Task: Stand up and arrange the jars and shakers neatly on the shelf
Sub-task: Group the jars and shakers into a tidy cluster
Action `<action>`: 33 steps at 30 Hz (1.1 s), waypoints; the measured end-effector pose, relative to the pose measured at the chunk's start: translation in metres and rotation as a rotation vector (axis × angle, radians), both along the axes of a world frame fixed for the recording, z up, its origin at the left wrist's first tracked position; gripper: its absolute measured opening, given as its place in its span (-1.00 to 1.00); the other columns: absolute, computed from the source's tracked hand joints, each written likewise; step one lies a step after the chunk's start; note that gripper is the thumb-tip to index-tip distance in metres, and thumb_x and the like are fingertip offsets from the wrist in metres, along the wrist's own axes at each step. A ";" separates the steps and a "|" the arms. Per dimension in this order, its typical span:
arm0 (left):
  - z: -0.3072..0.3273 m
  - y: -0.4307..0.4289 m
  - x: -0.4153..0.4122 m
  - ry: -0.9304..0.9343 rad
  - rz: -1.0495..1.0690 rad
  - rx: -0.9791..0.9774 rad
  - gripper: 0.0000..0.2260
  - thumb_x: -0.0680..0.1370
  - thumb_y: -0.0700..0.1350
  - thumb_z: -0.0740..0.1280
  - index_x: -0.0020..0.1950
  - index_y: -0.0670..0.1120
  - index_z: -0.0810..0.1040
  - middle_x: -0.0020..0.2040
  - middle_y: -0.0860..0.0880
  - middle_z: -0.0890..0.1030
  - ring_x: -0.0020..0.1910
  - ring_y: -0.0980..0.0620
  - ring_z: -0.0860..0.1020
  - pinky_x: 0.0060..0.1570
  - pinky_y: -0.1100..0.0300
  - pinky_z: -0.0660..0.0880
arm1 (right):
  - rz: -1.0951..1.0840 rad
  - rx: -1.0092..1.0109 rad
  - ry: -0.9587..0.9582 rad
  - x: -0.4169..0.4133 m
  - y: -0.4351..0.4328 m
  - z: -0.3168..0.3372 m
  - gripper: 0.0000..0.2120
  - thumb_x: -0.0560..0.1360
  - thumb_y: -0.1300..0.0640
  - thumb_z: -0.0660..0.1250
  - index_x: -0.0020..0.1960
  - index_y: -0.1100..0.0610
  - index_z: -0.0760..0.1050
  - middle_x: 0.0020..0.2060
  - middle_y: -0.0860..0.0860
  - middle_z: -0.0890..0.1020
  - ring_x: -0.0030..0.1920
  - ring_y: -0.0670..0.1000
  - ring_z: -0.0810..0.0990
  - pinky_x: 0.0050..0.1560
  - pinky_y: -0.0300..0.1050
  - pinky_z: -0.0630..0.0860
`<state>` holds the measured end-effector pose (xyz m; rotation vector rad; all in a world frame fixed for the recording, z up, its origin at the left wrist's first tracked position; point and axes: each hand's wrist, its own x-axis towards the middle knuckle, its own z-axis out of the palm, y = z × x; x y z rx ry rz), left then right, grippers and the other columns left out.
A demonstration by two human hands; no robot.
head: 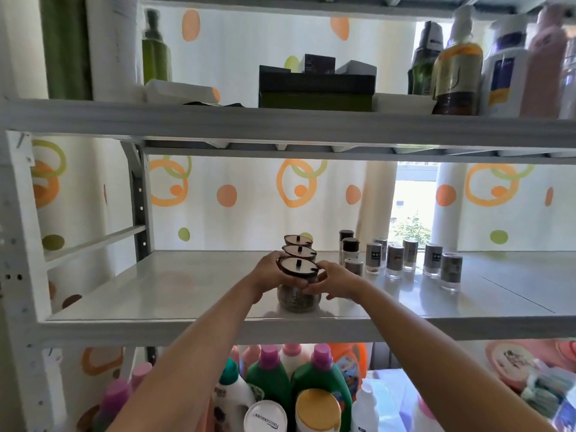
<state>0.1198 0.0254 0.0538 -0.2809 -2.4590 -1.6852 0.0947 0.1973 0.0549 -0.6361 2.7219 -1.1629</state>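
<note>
Head view: three lidded jars stand in a row, front to back, on the middle shelf [187,285]. The left hand [268,272] and right hand [336,280] both curl their fingers around the front jar [294,296]. Nine shakers [395,260] stand upright just to the right.

Three brown-lidded jars [297,296] and nine small shakers [395,260] are on the shelf [187,291].
</note>
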 end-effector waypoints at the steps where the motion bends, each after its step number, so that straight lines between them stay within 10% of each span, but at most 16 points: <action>1: 0.000 0.000 -0.002 -0.007 0.005 0.004 -0.53 0.24 -0.28 0.59 0.05 -0.01 0.50 -0.09 0.13 0.59 -0.09 0.21 0.54 -0.19 0.35 0.48 | -0.001 -0.004 -0.003 -0.001 0.000 0.000 -0.51 0.41 0.12 0.44 0.28 0.14 0.37 0.01 0.07 0.56 -0.02 0.01 0.51 -0.20 -0.21 0.50; 20: 0.006 -0.009 -0.015 -0.122 -0.013 -0.143 -0.45 0.37 -0.27 0.51 0.31 -0.11 0.43 -0.04 0.03 0.55 0.00 0.06 0.53 -0.10 0.24 0.52 | -0.012 -0.007 -0.070 -0.011 0.000 0.007 -0.54 0.44 0.21 0.42 0.30 0.22 0.39 0.21 0.19 0.53 0.06 0.05 0.52 0.04 -0.09 0.54; 26: 0.037 -0.023 -0.015 -0.234 0.030 -0.135 -0.26 0.47 -0.02 0.42 0.54 -0.09 0.11 0.44 -0.10 0.37 0.42 -0.07 0.32 0.33 -0.01 0.31 | -0.035 -0.058 -0.065 -0.012 0.016 0.044 -0.33 0.44 0.18 0.42 0.45 0.27 0.20 0.25 0.24 0.49 0.19 0.16 0.53 0.11 -0.05 0.54; 33: 0.092 -0.007 -0.017 -0.023 0.335 -0.927 -0.30 0.55 0.32 -0.05 0.56 0.03 -0.20 0.57 -0.07 -0.19 0.55 -0.12 -0.22 0.48 -0.09 -0.17 | -0.182 0.090 0.233 -0.017 0.080 0.097 -0.43 0.54 -0.15 0.18 0.38 0.23 0.36 0.39 0.14 0.39 0.40 0.12 0.34 0.40 0.01 0.28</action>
